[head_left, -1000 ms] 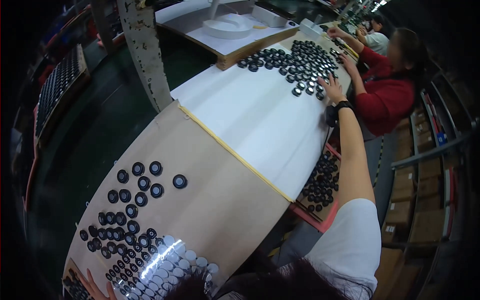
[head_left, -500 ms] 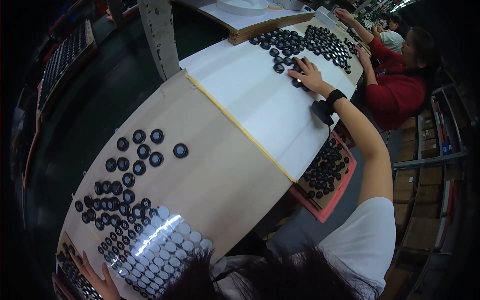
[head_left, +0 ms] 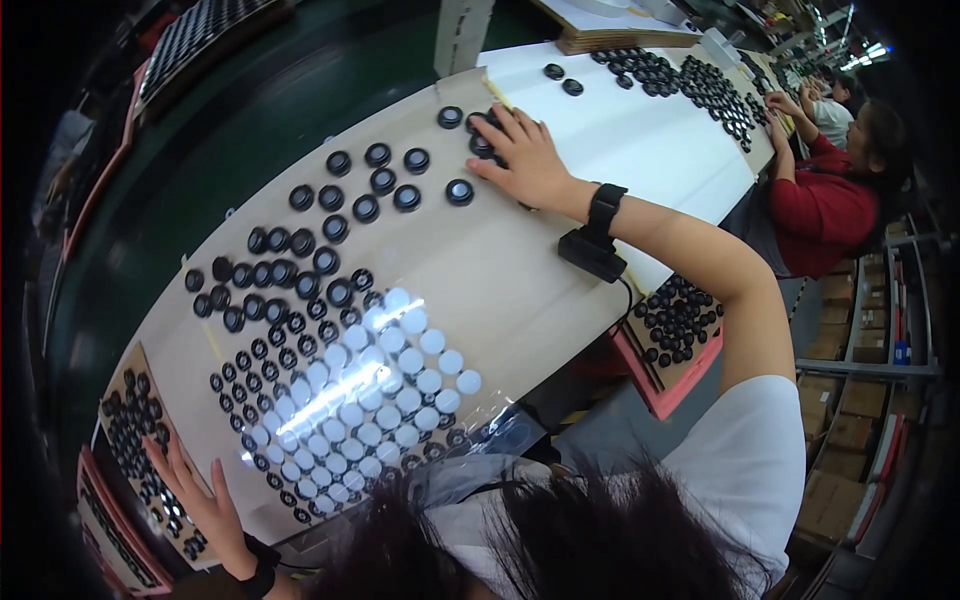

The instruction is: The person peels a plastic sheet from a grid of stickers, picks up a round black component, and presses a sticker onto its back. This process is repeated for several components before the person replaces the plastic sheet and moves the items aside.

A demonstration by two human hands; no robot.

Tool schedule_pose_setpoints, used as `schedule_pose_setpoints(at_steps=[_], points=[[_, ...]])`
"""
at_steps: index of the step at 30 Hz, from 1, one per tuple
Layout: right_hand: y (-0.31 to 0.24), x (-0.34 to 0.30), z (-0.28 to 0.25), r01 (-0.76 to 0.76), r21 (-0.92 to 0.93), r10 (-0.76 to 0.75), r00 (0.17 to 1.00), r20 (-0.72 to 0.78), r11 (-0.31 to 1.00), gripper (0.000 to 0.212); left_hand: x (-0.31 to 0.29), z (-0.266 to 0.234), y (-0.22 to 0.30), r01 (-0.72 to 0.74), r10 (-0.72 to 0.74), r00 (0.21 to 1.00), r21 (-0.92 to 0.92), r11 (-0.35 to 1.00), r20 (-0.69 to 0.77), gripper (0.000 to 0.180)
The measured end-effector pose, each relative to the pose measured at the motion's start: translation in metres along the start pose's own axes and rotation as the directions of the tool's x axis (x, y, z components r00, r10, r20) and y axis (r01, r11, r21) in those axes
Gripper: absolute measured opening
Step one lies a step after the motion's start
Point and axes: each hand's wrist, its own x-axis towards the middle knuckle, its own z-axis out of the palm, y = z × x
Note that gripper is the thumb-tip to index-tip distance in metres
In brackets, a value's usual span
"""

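Note:
My right hand (head_left: 528, 160) lies palm down with fingers spread over a few black round pieces (head_left: 482, 143) at the far edge of the tan board; it partly hides them. Left of it, several black round pieces with grey-blue centres (head_left: 366, 208) are scattered loosely. Nearer me, rows of smaller black rings (head_left: 270, 371) border a clear, shiny sheet carrying rows of white discs (head_left: 410, 360). My left hand (head_left: 200, 495), fingers apart, is at the board's lower left, beside a tray of black pieces (head_left: 130, 405). No held thing shows in it.
The tan board (head_left: 480, 270) meets a white surface (head_left: 620, 140), where more black pieces (head_left: 650, 72) lie at the far end. A pink-edged tray of black parts (head_left: 680, 318) stands below right. A co-worker in red (head_left: 825, 215) works at the far right.
My right hand has come left from the white surface onto the tan board, with black pieces moved along under it. The view has shifted, and more of my left hand shows.

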Motion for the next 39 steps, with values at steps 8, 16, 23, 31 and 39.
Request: schedule_pose_setpoints(at_steps=[8,16,23,31,39], points=[[-0.039,0.043,-0.001,0.307,0.238,-0.306,0.951,-0.042,0.921,0.048,-0.026,-0.012,-0.017,0.09,-0.089,0.994,0.013,0.996,-0.056,0.052],[0.162,0.084,-0.005,-0.132,-0.02,0.132,0.991,-0.008,0.991,0.056,-0.042,-0.007,-0.024,0.178,-0.178,0.982,-0.009,0.984,-0.061,0.051],[0.045,0.055,-0.003,-0.037,0.066,0.023,0.979,0.205,0.997,0.062,-0.038,-0.02,-0.009,0.18,-0.168,0.983,-0.196,0.964,0.079,0.047],[-0.058,0.015,-0.027,0.144,0.234,-0.197,0.955,0.222,0.962,0.07,0.083,-0.003,0.097,-0.488,0.652,0.662,-0.449,0.749,0.369,0.053],[0.01,-0.088,-0.064,0.098,0.042,-0.106,0.953,0.285,0.994,0.091,0.095,0.091,0.11,-0.674,0.78,0.51,-0.394,0.624,0.363,0.063]])
